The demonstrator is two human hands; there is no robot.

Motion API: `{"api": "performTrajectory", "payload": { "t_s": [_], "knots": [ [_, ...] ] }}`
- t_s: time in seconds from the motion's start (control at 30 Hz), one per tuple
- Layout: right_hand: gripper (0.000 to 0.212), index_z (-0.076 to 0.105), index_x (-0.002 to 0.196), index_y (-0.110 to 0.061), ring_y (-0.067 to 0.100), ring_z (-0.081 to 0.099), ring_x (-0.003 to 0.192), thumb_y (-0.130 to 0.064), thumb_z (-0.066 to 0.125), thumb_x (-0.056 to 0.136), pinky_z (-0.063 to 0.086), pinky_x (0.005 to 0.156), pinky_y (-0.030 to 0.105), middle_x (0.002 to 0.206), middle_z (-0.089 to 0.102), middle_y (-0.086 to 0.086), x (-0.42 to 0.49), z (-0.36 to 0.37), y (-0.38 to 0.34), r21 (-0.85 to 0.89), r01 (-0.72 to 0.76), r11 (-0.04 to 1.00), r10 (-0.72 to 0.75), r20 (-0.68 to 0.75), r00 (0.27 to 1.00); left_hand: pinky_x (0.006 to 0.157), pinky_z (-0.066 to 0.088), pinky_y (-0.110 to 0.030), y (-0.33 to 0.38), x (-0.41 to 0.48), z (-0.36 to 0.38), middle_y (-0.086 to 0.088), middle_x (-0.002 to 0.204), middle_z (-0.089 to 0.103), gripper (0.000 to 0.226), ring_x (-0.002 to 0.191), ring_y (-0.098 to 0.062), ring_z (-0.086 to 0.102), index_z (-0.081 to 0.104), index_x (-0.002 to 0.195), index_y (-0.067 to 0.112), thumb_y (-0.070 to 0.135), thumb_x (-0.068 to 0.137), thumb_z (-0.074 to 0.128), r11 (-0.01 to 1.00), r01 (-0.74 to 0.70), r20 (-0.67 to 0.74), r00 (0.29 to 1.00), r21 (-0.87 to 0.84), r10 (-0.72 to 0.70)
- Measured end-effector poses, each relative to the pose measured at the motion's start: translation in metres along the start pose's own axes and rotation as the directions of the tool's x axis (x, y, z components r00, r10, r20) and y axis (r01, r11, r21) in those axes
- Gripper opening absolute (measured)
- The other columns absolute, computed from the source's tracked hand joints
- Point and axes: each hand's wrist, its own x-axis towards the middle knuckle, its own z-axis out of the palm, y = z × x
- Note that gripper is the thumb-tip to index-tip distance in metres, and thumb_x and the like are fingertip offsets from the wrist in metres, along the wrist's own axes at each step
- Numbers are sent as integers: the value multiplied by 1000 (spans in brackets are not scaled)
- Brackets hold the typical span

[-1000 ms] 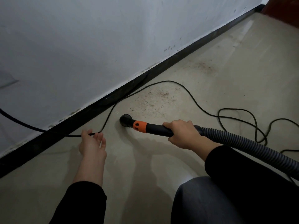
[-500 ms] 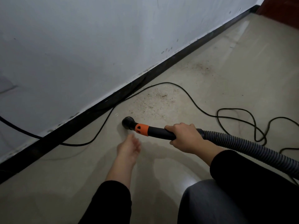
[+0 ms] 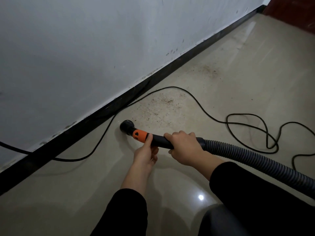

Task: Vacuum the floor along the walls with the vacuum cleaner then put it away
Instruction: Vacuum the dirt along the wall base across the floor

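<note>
The vacuum's black handle tube point(image 3: 158, 141) ends in a round black nozzle point(image 3: 126, 127) behind an orange collar point(image 3: 139, 134). The nozzle rests on the beige floor near the black skirting board point(image 3: 102, 114). My right hand point(image 3: 185, 147) grips the tube where the grey ribbed hose point(image 3: 247, 160) begins. My left hand point(image 3: 146, 154) reaches up from below and holds the tube just behind the orange collar, thumb against it. Brown dirt specks point(image 3: 163, 104) lie on the floor just beyond the nozzle.
A thin black power cord point(image 3: 201, 106) runs along the skirting, curves round the dirt and loops at the right point(image 3: 252, 130). A second dirt patch point(image 3: 208, 72) lies farther along the white wall point(image 3: 85, 48). A dark red surface point(image 3: 293, 12) stands at the far corner.
My left hand let go of the power cord by the skirting, swung right and took hold of the tube behind the orange collar. The nozzle and right hand barely moved.
</note>
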Motion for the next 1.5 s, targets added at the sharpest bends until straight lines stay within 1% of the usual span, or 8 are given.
{"api": "performTrajectory", "payload": {
  "t_s": [0.17,0.27,0.43,0.57,0.73,0.93,1.3,1.5],
  "knots": [
    [33,45,122,-18,28,49,107,-24,57,92,34,86,43,111,57,5,6,0,-5,-5,-7,1000,7,-6,1000,52,37,-20,7,11,0,0,89,69,41,68,-7,55,64,116,10,43,92,62,1000,-11,-3,1000,11,11],
    [29,47,118,-17,28,50,105,-18,57,91,34,84,42,109,57,5,6,0,-5,10,-8,1000,8,-24,1000,51,37,-21,9,18,-1,2,86,67,41,66,-7,54,64,116,11,43,91,63,1000,-11,0,1000,24,11],
    [21,49,106,-16,27,51,94,-7,52,87,35,84,40,93,53,3,3,-3,1,65,-17,998,19,-25,1000,53,38,-21,6,21,1,1,90,69,40,70,-8,55,65,113,12,44,91,63,999,-19,5,1000,39,19],
    [20,52,102,-17,26,50,81,-8,52,85,33,75,34,91,58,5,-2,-6,9,97,-32,995,34,-16,999,55,38,-22,1,20,7,-1,100,70,42,75,-8,56,64,116,11,45,91,62,997,-24,15,1000,67,23],
    [20,56,98,-17,25,48,75,-7,53,81,32,71,33,81,52,2,-8,-13,19,129,-76,989,80,-20,997,57,39,-22,-4,15,20,1,97,71,44,81,-8,59,63,118,12,46,91,62,997,-14,24,1000,76,12],
    [16,52,88,-20,25,50,72,-6,54,79,35,69,34,73,48,-1,-15,-18,30,145,-142,979,141,12,990,56,38,-22,-15,10,35,1,99,72,46,78,-7,57,64,119,11,46,90,63,997,4,37,999,78,-7],
    [13,54,88,-17,25,51,74,-7,54,80,37,72,34,75,49,1,-28,-28,41,163,-247,955,242,51,969,59,39,-23,-24,5,53,1,96,74,45,77,-7,58,66,115,12,49,88,64,994,22,59,998,110,-29],
    [12,54,88,-17,25,51,75,-8,54,80,38,75,34,75,48,0,-34,-32,50,183,-303,935,298,55,953,53,38,-21,-28,4,63,2,91,74,45,70,-6,56,67,113,12,49,88,64,989,44,92,994,142,-57]
  ]
}}
